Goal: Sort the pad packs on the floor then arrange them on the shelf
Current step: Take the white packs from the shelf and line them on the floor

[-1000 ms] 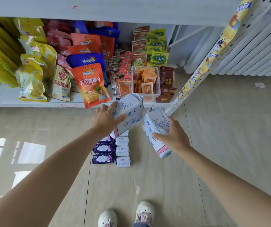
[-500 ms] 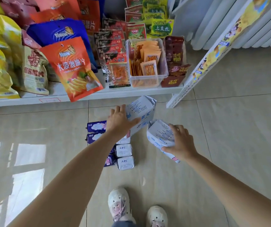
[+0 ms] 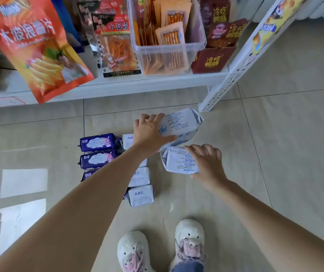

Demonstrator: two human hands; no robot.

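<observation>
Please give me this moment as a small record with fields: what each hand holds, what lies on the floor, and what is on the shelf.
left hand: grips a large white pad pack
right hand: grips a second white pad pack, low over the floor
floor, left column: purple pad packs
floor, next column: small white ABC packs
shelf: orange chip bag, clear bin of snack sachets
bottom of view: white shoes

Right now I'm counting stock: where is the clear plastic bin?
In the head view, the clear plastic bin sits on the shelf, upper centre, between orange snack packets and a dark red box.
</observation>
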